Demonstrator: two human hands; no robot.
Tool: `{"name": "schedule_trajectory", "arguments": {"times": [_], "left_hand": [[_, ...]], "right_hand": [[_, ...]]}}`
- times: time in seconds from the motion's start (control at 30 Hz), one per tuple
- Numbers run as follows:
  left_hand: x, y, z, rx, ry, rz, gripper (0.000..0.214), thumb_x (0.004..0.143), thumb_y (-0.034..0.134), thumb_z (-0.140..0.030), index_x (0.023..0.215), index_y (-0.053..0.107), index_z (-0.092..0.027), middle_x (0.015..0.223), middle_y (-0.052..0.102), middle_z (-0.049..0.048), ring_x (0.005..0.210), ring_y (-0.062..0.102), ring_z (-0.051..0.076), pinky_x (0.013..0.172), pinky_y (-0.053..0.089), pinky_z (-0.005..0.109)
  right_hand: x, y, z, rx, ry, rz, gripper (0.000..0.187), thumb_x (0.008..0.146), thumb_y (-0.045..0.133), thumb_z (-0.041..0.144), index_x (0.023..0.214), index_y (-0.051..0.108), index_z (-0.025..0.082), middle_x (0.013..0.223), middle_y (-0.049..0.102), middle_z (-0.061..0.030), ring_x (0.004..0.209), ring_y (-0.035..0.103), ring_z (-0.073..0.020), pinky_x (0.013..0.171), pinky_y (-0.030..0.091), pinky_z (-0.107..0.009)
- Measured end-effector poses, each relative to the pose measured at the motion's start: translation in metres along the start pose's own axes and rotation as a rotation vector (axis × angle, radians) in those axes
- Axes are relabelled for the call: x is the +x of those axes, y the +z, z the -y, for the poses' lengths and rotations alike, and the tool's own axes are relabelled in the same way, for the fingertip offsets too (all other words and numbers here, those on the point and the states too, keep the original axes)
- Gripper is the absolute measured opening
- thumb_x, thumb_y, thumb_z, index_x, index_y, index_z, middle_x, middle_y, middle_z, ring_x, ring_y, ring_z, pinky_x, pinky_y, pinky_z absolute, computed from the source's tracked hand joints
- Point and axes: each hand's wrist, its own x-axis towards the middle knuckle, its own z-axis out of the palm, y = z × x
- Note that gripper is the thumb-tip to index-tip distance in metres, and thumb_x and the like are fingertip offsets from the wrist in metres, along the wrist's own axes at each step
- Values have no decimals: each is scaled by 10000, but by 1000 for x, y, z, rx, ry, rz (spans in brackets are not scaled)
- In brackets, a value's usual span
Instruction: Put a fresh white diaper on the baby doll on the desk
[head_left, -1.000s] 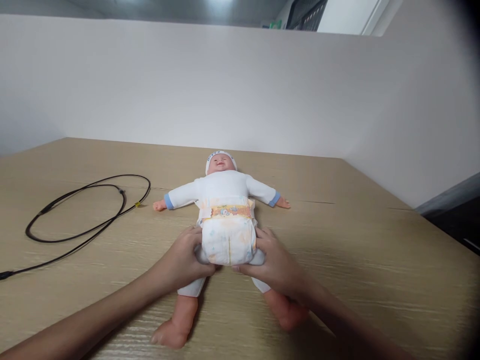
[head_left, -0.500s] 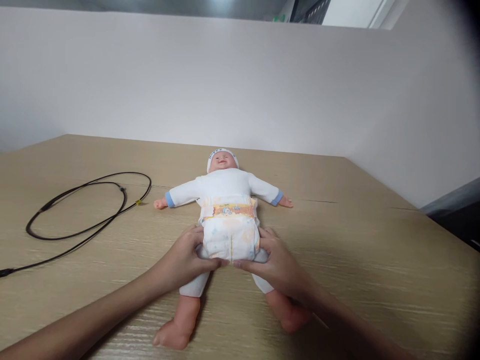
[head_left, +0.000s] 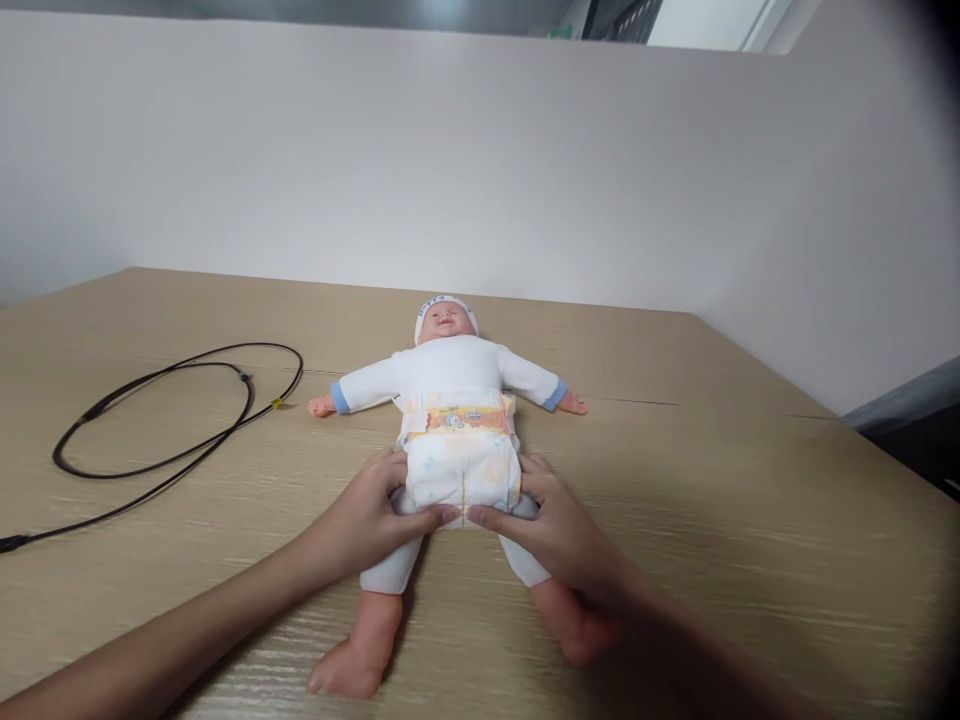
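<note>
No legible text anywhere.

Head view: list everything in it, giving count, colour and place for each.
doll: one, peach skin, white top with blue cuffs, white cap; on its back mid-table
diaper: one, white with orange band; around the doll's hips
cable: one, black; looped on the table's left part
table: one, light wood; under everything
wall: one, white; behind the table
left hand: one; gripping the diaper's left lower side
right hand: one; gripping the diaper's right lower side
</note>
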Motion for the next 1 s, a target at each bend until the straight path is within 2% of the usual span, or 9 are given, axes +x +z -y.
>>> {"name": "schedule_trajectory", "arguments": {"times": [0.23, 0.33, 0.4, 0.47, 0.6, 0.73, 0.9, 1.0], "left_hand": [[1, 2, -5, 117, -55, -35, 231, 820, 866, -341, 1021, 842, -229, 1179, 816, 69, 1114, 715, 314, 1033, 527, 454], [3, 3, -4, 99, -43, -30, 208, 815, 865, -319, 1001, 842, -230, 1191, 815, 67, 1143, 709, 315, 1058, 518, 450], [4, 2, -3, 84, -56, -22, 187, 830, 855, -338, 978, 838, -224, 1180, 814, 72, 1148, 704, 318, 1057, 516, 450], [4, 1, -3, 65, -61, -9, 190, 846, 848, -359, 976, 833, -221, 1192, 811, 75, 1152, 702, 317, 1061, 515, 449], [3, 0, -3, 108, -32, -2, 269, 798, 877, -340, 1044, 832, -240, 1244, 804, 70, 1181, 696, 328, 1068, 511, 457], [4, 2, 1, 253, 5, -4, 295, 663, 869, -218, 948, 792, -218, 1115, 806, 71, 1060, 713, 331, 962, 531, 445], [5, 8, 10, 361, 64, -46, 260, 629, 759, -149, 880, 722, -204, 1045, 779, 80, 1008, 700, 331, 915, 541, 447], [6, 9, 13, 406, 81, -48, 267, 616, 756, -150, 873, 703, -204, 1031, 764, 90, 1004, 688, 337, 908, 544, 457]], "right_hand": [[-1, 1, 3, -53, 0, 0, 220, 891, 886, 444, 1079, 901, 329, 1314, 782, -60, 1257, 616, -365, 1117, 471, -527], [-1, 1, 5, -87, -4, 11, 346, 810, 970, 430, 1137, 892, 349, 1344, 772, -56, 1276, 602, -373, 1116, 469, -527], [-1, 1, 7, -115, 0, 27, 395, 739, 1023, 379, 1110, 897, 334, 1302, 780, -61, 1231, 610, -369, 1084, 485, -509], [0, 1, 8, -139, 8, 36, 390, 706, 1044, 341, 1070, 904, 327, 1246, 789, -61, 1183, 612, -361, 1055, 493, -494], [1, 2, 7, -139, 11, 17, 317, 751, 1020, 327, 1046, 908, 346, 1230, 784, -52, 1181, 598, -351, 1057, 484, -487], [1, 3, 7, -139, 14, 15, 292, 738, 1027, 319, 1006, 909, 321, 1185, 778, -60, 1175, 593, -348, 1057, 479, -482], [-1, 4, 10, -182, 0, 36, 413, 700, 1013, 199, 1080, 891, 303, 1257, 764, -61, 1167, 577, -343, 1040, 477, -475], [0, 3, 9, -226, -62, 36, 297, 747, 946, 162, 1009, 883, 287, 1204, 775, -60, 1109, 590, -326, 990, 478, -456]]}}
